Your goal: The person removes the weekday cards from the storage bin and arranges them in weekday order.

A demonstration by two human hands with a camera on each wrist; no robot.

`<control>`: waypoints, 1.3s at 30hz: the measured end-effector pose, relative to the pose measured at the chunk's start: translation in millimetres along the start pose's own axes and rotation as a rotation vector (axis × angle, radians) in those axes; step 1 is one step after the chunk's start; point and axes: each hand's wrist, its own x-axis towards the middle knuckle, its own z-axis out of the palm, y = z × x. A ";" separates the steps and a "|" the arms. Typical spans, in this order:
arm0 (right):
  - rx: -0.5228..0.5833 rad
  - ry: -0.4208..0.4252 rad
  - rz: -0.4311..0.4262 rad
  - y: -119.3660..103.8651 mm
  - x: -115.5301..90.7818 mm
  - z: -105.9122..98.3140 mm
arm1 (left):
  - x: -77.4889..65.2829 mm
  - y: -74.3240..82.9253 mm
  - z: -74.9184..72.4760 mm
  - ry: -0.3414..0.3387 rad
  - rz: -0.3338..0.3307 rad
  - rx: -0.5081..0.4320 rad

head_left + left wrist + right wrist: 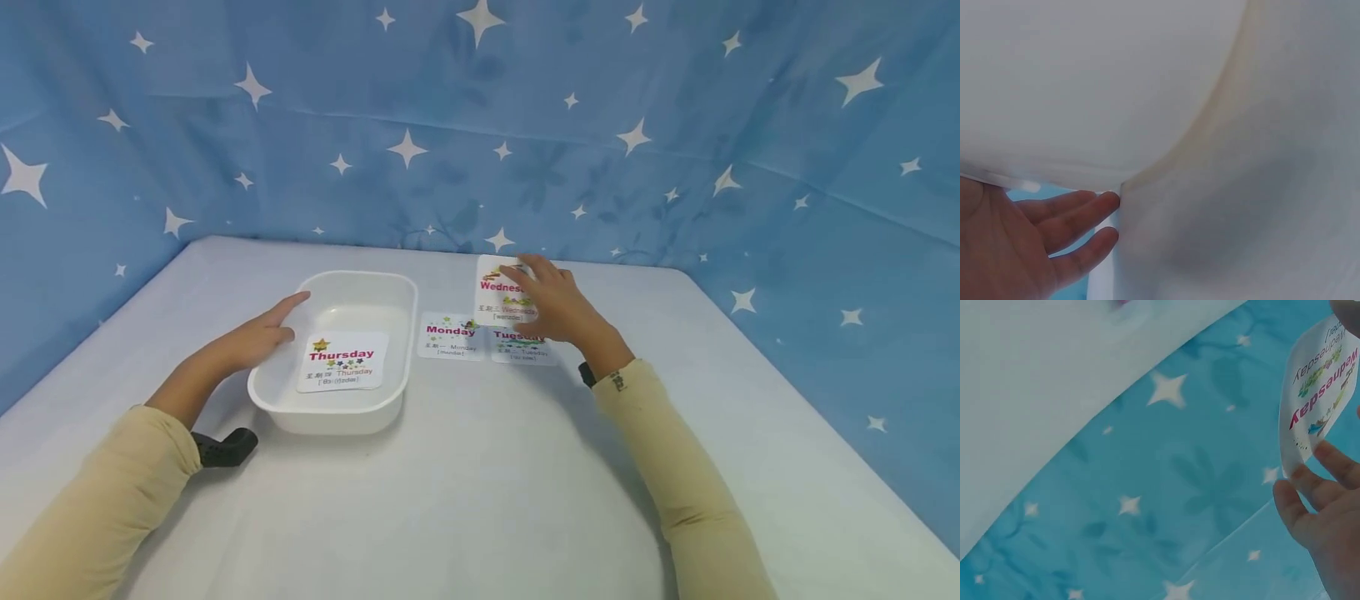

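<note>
In the head view my left hand holds the left rim of a white plastic tub, thumb and forefinger over the edge. From the left wrist view, other fingers lie along the tub's outer wall. Inside the tub lies a Thursday card. My right hand grips a Wednesday card by its edges, between thumb and fingertips. That card is tilted in the right wrist view. It overlaps a Monday card and a Tuesday card, which lie side by side on the table.
A white cloth covers the table. Blue curtain with white stars hangs behind the table and along its sides. A black wrist strap piece sticks out by the left sleeve, close to the tub.
</note>
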 end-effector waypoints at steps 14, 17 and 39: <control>0.115 -0.132 0.165 82.0 -42.4 6.8 | -5.7 -2.2 -4.2 0.008 0.027 -0.026; 0.142 -0.185 0.193 91.2 -51.3 7.6 | -5.4 -0.9 -2.8 0.011 0.029 -0.030; 0.252 -0.417 0.229 109.4 -68.8 17.0 | -5.0 -0.1 6.2 0.023 0.036 -0.042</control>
